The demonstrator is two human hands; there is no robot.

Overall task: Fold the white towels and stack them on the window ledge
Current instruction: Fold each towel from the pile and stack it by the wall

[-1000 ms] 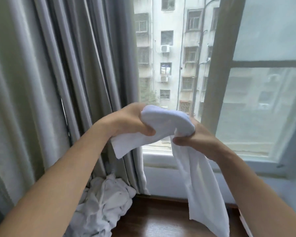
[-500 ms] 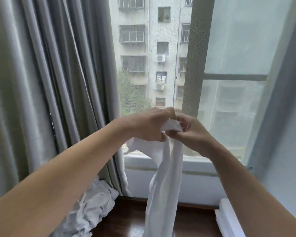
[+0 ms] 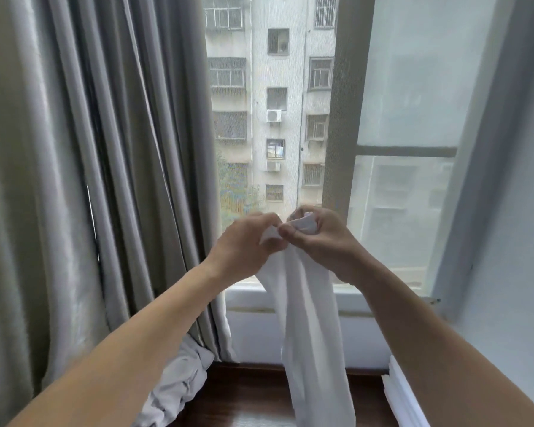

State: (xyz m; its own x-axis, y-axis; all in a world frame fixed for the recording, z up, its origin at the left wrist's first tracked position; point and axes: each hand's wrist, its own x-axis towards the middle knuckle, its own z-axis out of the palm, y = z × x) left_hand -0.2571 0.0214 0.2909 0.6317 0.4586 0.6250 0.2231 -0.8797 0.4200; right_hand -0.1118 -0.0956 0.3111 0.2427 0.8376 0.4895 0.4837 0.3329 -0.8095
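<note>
A: Where are we with the towel [image 3: 309, 322]?

B: Both hands meet at its top edge in front of the window. Our left hand [image 3: 247, 241] pinches one bunched bit and our right hand [image 3: 316, 234] pinches the bit just beside it; the rest hangs straight down in a narrow strip towards the ledge [image 3: 244, 392].

A: What changed?

B: A second ago it was a loose wad draped over both hands, with one tail dangling. Now we have worked along to an edge and the cloth has dropped free below.

A: So what does that mean?

B: We judge we are finding corners, and no fold is made yet. Next we would draw our hands apart to spread it. The pile [image 3: 176, 386] of unfolded ones waits by the curtain [image 3: 84, 180], and the stack [image 3: 398, 392] sits at the right of the ledge.
</note>
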